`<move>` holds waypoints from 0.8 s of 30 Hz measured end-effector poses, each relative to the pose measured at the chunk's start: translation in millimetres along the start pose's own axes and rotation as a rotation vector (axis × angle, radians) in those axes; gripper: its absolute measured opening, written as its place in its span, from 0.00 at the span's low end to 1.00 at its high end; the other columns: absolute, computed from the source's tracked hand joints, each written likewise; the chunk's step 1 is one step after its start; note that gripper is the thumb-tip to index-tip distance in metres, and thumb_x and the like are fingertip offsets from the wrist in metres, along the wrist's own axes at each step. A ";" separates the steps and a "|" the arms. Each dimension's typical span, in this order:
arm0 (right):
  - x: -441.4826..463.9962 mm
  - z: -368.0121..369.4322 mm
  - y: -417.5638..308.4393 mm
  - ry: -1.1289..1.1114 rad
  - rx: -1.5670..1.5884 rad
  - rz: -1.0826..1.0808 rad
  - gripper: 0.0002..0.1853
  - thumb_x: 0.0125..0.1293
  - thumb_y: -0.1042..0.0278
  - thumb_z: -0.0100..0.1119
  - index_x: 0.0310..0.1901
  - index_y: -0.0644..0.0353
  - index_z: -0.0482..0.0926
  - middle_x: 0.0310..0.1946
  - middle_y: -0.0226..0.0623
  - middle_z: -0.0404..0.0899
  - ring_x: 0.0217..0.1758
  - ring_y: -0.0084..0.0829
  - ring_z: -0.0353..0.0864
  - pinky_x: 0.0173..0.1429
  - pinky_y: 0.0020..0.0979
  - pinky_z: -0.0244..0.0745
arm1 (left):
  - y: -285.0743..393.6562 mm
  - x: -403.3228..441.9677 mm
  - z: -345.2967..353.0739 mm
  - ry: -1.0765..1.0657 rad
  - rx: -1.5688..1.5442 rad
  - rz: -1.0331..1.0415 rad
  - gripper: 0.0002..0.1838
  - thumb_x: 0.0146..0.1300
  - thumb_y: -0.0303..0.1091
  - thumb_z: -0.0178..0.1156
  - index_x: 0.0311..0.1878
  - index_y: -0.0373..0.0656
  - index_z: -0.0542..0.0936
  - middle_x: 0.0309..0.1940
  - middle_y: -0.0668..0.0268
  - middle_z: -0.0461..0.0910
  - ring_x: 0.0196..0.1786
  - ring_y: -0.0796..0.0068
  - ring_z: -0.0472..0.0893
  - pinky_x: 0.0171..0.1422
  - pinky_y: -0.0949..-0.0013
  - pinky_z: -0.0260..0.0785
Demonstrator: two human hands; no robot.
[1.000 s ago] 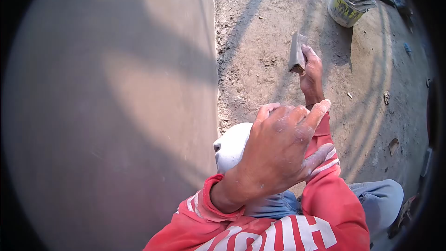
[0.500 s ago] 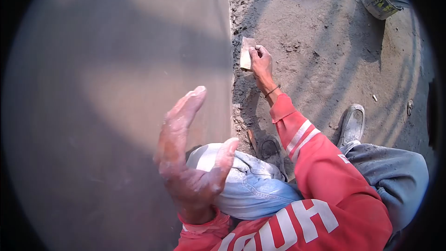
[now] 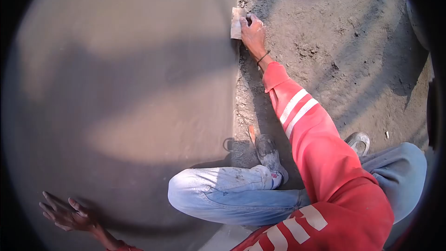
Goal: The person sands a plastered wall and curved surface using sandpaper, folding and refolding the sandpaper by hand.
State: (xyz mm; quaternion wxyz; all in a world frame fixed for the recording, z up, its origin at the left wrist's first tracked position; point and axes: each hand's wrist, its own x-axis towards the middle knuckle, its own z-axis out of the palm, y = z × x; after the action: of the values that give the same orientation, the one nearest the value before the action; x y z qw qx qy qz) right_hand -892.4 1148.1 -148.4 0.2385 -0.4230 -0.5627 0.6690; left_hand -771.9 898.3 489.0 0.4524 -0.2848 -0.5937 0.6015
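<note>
My right hand is closed on a thin, pale rectangular piece, pinched along its right side. What the piece is made of I cannot tell. It is at the edge of a smooth grey cement surface, overlapping its border with the rough ground. At the lower left, my left hand is open with its fingers spread and holds nothing. It is over the same grey surface; whether it touches I cannot tell.
Rough, crumbly ground runs along the right. An orange-brown sliver lies beside my dusty shoe. My bent knee reaches over the grey surface. A small white bit lies at the right.
My right hand has moved up and slightly left with the pale piece, onto the surface's edge. My left hand has swung down to the far lower left. The bucket has left the view.
</note>
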 end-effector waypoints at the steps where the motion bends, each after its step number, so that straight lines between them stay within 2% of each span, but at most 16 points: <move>1: -2.5 3.6 1.3 -0.026 -0.021 0.014 0.17 0.72 0.59 0.60 0.47 0.68 0.81 0.40 0.58 0.85 0.48 0.61 0.84 0.53 0.54 0.76 | -0.7 2.3 1.5 -0.015 0.018 -0.006 0.39 0.78 0.68 0.37 0.76 0.48 0.71 0.76 0.64 0.71 0.77 0.52 0.69 0.79 0.45 0.62; 4: -48.2 4.1 -5.5 -0.057 -0.080 0.020 0.15 0.75 0.60 0.56 0.48 0.67 0.78 0.40 0.60 0.84 0.46 0.64 0.82 0.50 0.56 0.75 | -1.5 4.5 4.4 0.017 -0.102 0.017 0.39 0.78 0.67 0.37 0.77 0.47 0.70 0.76 0.65 0.71 0.77 0.51 0.69 0.79 0.44 0.60; 6: -113.6 3.2 9.0 -0.073 -0.072 0.053 0.14 0.76 0.63 0.55 0.50 0.68 0.77 0.45 0.61 0.82 0.52 0.63 0.80 0.56 0.54 0.74 | -5.2 9.4 1.6 0.014 -0.128 0.044 0.39 0.79 0.66 0.36 0.77 0.47 0.70 0.76 0.66 0.71 0.78 0.51 0.68 0.80 0.45 0.60; 7: -147.4 -5.1 15.9 -0.173 -0.049 0.138 0.13 0.75 0.65 0.54 0.51 0.68 0.76 0.47 0.59 0.81 0.54 0.62 0.79 0.56 0.54 0.73 | -4.5 12.8 1.2 0.018 -0.143 0.052 0.39 0.79 0.66 0.36 0.77 0.46 0.70 0.76 0.66 0.72 0.78 0.50 0.67 0.80 0.45 0.59; 9: -207.1 -17.1 33.6 -0.225 -0.088 0.153 0.12 0.75 0.66 0.54 0.51 0.65 0.76 0.47 0.54 0.80 0.54 0.59 0.79 0.57 0.53 0.74 | -9.3 13.7 -2.5 0.006 -0.110 0.047 0.40 0.78 0.68 0.36 0.77 0.48 0.70 0.76 0.64 0.71 0.78 0.49 0.66 0.80 0.43 0.59; 13: -189.6 -28.8 23.5 -0.195 -0.002 0.112 0.10 0.74 0.68 0.54 0.49 0.66 0.76 0.44 0.53 0.79 0.51 0.58 0.79 0.54 0.53 0.73 | -4.4 6.8 -5.6 -0.045 -0.064 -0.056 0.40 0.76 0.70 0.37 0.78 0.52 0.71 0.78 0.59 0.68 0.79 0.46 0.64 0.79 0.39 0.58; 14: -153.0 -32.9 5.8 -0.176 0.013 0.100 0.09 0.74 0.68 0.54 0.48 0.66 0.76 0.43 0.53 0.79 0.49 0.57 0.79 0.53 0.53 0.72 | -5.4 4.9 -6.4 -0.052 -0.085 -0.063 0.40 0.76 0.71 0.37 0.78 0.53 0.71 0.78 0.58 0.67 0.79 0.45 0.64 0.79 0.39 0.58; 15: -117.7 -28.3 -3.2 -0.063 0.070 0.056 0.09 0.74 0.68 0.55 0.45 0.67 0.76 0.39 0.52 0.78 0.44 0.58 0.79 0.50 0.53 0.72 | -4.2 2.5 -5.8 -0.058 -0.108 -0.074 0.41 0.75 0.72 0.37 0.78 0.54 0.71 0.78 0.57 0.66 0.79 0.44 0.64 0.79 0.38 0.58; 16: -82.0 -27.6 -10.1 -0.084 0.009 0.059 0.11 0.74 0.65 0.56 0.44 0.67 0.76 0.37 0.53 0.78 0.43 0.59 0.79 0.49 0.53 0.72 | -2.3 0.8 -5.3 -0.063 -0.131 -0.084 0.41 0.75 0.73 0.38 0.78 0.55 0.72 0.79 0.56 0.65 0.79 0.43 0.64 0.79 0.37 0.58; 17: -53.4 -14.9 -3.9 -0.007 -0.001 -0.028 0.12 0.74 0.63 0.57 0.44 0.67 0.78 0.39 0.55 0.81 0.45 0.60 0.80 0.50 0.53 0.73 | -0.8 1.0 -5.3 -0.054 -0.132 -0.074 0.41 0.75 0.72 0.37 0.77 0.54 0.72 0.78 0.57 0.66 0.79 0.43 0.64 0.79 0.37 0.58; 19: -16.8 -16.0 -20.4 -0.118 -0.113 -0.014 0.14 0.74 0.62 0.56 0.46 0.67 0.80 0.42 0.59 0.84 0.50 0.63 0.81 0.52 0.55 0.75 | 2.1 0.9 -3.3 -0.025 -0.134 -0.059 0.40 0.76 0.71 0.37 0.76 0.52 0.73 0.77 0.58 0.68 0.79 0.44 0.65 0.79 0.38 0.58; 21: -26.3 -13.7 -24.1 -0.241 -0.184 0.106 0.16 0.75 0.60 0.54 0.47 0.68 0.80 0.45 0.60 0.84 0.51 0.63 0.82 0.53 0.57 0.75 | -0.4 1.3 -1.3 -0.018 -0.173 -0.017 0.40 0.77 0.69 0.37 0.75 0.50 0.74 0.75 0.59 0.71 0.79 0.45 0.65 0.79 0.38 0.58; 23: -78.2 -10.1 -3.9 -0.170 -0.142 0.078 0.21 0.77 0.57 0.52 0.53 0.71 0.80 0.53 0.61 0.82 0.57 0.62 0.81 0.62 0.53 0.74 | 0.7 4.7 -0.7 0.003 -0.186 0.004 0.39 0.78 0.68 0.36 0.75 0.48 0.74 0.74 0.60 0.73 0.78 0.46 0.66 0.80 0.38 0.58; 24: -114.3 -10.0 9.6 -0.224 -0.200 0.115 0.21 0.77 0.58 0.52 0.56 0.71 0.79 0.55 0.61 0.81 0.59 0.62 0.80 0.63 0.52 0.74 | 2.7 7.3 -2.6 0.017 -0.179 0.007 0.39 0.78 0.68 0.36 0.75 0.47 0.74 0.74 0.61 0.74 0.78 0.46 0.67 0.80 0.39 0.58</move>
State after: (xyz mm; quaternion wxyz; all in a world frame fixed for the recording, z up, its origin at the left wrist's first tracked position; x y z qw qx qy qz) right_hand -822.1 1060.3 -123.6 0.0924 -0.3987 -0.6244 0.6653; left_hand -773.3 906.3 487.5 0.4282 -0.3311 -0.6402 0.5452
